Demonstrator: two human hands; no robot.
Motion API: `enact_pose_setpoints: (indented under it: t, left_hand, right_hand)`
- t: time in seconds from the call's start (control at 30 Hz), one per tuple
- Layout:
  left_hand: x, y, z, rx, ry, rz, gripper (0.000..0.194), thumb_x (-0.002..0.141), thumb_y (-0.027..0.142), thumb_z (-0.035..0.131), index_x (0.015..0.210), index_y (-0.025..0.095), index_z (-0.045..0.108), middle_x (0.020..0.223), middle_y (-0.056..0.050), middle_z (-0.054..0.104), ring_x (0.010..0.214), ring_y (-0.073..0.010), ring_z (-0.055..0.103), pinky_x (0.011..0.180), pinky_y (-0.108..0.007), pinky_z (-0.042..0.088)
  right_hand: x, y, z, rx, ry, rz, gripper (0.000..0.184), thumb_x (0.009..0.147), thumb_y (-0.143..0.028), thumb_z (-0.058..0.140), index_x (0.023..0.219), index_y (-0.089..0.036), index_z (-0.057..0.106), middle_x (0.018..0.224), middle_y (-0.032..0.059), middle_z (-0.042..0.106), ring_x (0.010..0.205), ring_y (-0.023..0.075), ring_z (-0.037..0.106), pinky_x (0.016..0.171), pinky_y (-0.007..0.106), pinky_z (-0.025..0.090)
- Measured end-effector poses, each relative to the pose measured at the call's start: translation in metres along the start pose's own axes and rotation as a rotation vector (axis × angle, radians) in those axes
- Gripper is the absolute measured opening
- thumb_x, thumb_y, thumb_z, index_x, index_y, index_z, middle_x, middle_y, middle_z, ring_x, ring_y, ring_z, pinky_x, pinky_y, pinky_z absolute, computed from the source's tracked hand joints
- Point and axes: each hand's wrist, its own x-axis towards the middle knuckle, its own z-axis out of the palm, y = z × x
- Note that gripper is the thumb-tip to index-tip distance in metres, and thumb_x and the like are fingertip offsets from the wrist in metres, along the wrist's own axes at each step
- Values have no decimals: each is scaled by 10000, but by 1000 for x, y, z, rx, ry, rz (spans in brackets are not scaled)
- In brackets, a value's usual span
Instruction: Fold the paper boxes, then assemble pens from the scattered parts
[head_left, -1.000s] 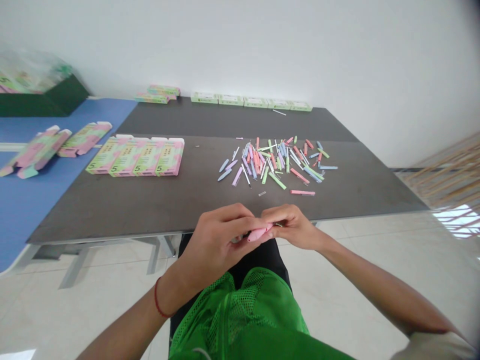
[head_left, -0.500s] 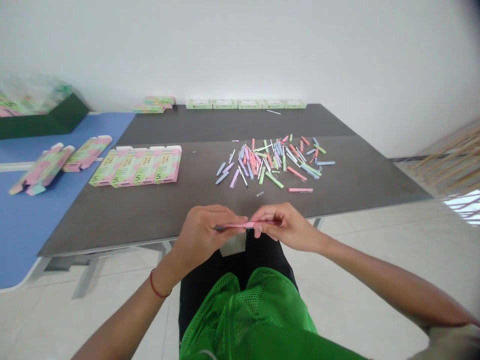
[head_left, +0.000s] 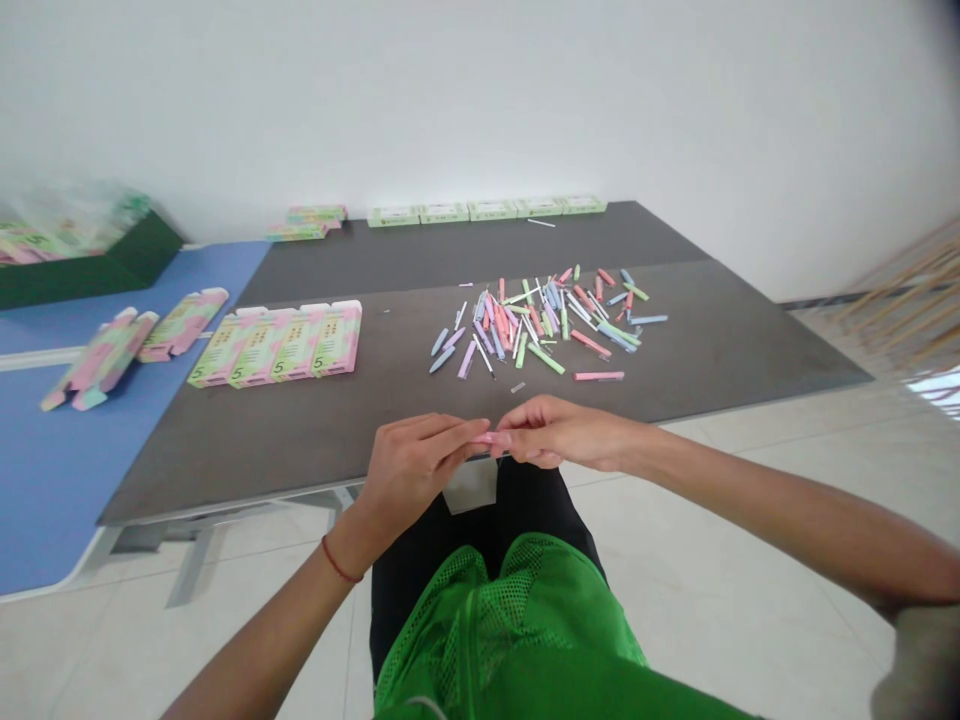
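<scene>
My left hand (head_left: 409,478) and my right hand (head_left: 546,432) meet in front of my lap, just off the near edge of the dark table (head_left: 300,440). Between their fingertips a slim pink pen (head_left: 484,438) is pinched, mostly hidden by my fingers. A loose heap of pastel pens, caps and barrels (head_left: 536,325) lies on the tabletop beyond my hands, out of reach of my fingers. A pink pen barrel (head_left: 598,376) lies at the heap's near side.
Several pink-and-green boxes marked 5 (head_left: 274,345) stand in a row left of the heap. Flat box blanks (head_left: 131,345) lie on a blue surface to the left. Pale green boxes (head_left: 486,210) line the far table edge. A dark green bin (head_left: 97,262) sits far left.
My hands have drawn closer together and the pink pen now shows less between them. My right arm has swung outward and my view has tilted slightly.
</scene>
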Motion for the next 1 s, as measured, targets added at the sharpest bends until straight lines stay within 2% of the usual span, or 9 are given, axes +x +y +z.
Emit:
enact_pose_setpoints:
  t: [0.13, 0.33, 0.53, 0.6, 0.7, 0.8, 0.87, 0.93, 1.0]
  left_hand:
    - [4, 10, -11, -56, -79, -46, 265, 1039, 312, 579, 1205, 167, 727, 1019, -70, 800, 857, -168, 755, 773, -272, 577]
    - [4, 22, -11, -229, 42, -234, 142, 938, 238, 737, 1077, 213, 745, 985, -9, 811, 847, -137, 771, 814, -217, 588]
    - [8, 21, -27, -263, -34, -322, 575, 877, 430, 791, 1380, 219, 611, 1296, -72, 737, 1132, -223, 729, 988, -308, 574]
    - [9, 19, -33, -173, -70, -360, 436, 962, 440, 682, 1331, 211, 649, 1198, -66, 770, 1029, -215, 750, 903, -304, 589]
    - [10, 15, -37, -123, -207, -400, 297, 1025, 415, 577, 951, 201, 768, 770, -3, 770, 649, -146, 707, 684, -250, 562]
    - [10, 13, -36, -264, -187, -398, 253, 919, 419, 734, 1058, 208, 752, 934, -22, 794, 798, -170, 747, 756, -258, 587]
    - [9, 13, -34, -341, -147, -431, 512, 825, 429, 828, 1265, 218, 674, 1117, -55, 782, 947, -204, 757, 814, -283, 609]
    - [8, 14, -33, -365, -193, -484, 424, 884, 441, 763, 1231, 210, 686, 1007, -42, 795, 839, -187, 764, 727, -264, 613]
    - [7, 15, -32, -356, -241, -508, 243, 978, 418, 645, 1031, 201, 742, 815, -10, 776, 687, -152, 736, 644, -231, 587]
  right_hand:
    - [-5, -3, 7, -256, 82, -137, 362, 890, -485, 738, 864, -126, 701, 604, -69, 428, 543, 71, 309, 495, 221, 211]
    - [-4, -3, 7, -392, 89, -188, 313, 915, -424, 671, 885, -116, 721, 613, -59, 426, 596, 98, 334, 561, 252, 252]
    - [-5, -3, 9, -400, 86, -220, 331, 926, -430, 651, 882, -111, 725, 620, -52, 431, 594, 102, 337, 559, 263, 237]
    - [-5, -2, 10, -421, 108, -227, 331, 922, -436, 654, 866, -116, 719, 615, -54, 428, 587, 101, 333, 553, 263, 232]
    - [-6, -2, 10, -460, 131, -229, 332, 929, -437, 644, 846, -122, 707, 617, -52, 432, 588, 101, 334, 552, 259, 233]
    - [-8, -4, 11, -490, 152, -230, 352, 933, -453, 644, 856, -116, 712, 640, -41, 462, 601, 105, 354, 557, 258, 247]
    - [-9, -4, 11, -498, 158, -235, 360, 938, -455, 640, 862, -113, 718, 644, -38, 471, 601, 105, 358, 560, 258, 256]
    - [-9, -3, 11, -501, 161, -244, 355, 943, -449, 635, 869, -114, 727, 653, -33, 490, 607, 107, 370, 567, 257, 271]
    - [-9, -2, 11, -512, 163, -256, 358, 945, -455, 634, 888, -118, 740, 666, -27, 512, 617, 112, 384, 572, 255, 282]
